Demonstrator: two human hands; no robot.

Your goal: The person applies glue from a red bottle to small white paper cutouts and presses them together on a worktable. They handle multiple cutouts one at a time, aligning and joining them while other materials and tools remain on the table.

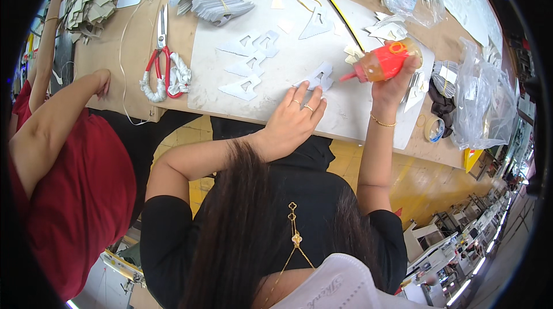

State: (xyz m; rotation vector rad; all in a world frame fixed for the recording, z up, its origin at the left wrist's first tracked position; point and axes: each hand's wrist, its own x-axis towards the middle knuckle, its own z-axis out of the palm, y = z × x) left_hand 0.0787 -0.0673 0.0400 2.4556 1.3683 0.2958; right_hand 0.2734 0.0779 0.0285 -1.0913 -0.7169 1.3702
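On the pale sheet (201,81) that covers part of the brown desk (135,24), a light grey cutout piece (324,74) lies flat just beyond the fingers (315,103) of the left hand (291,123). These are fairly straight and slightly spread; the foremost fingertips reach the near edge of the piece, and they grip nothing. Whether they press on it or only rest there, I cannot tell.

To its right, the right hand (394,81) has its fingers wrapped around a squeeze bottle (383,62) with a red label, holding it tilted well over. The red nozzle (352,74) points left and slightly downward, its tip just beside the cutout piece; contact between the two cannot be made out.

Left of the piece, a cluster of similar cutouts (246,85) lies on the sheet, with another cutout (315,25) farther away near a yellow-and-black strip (341,18). Red-handled scissors (163,58) lie on the left, their blades pointing away from the person. Beside them, near the desk's edge, is a co-worker's hand (102,83).
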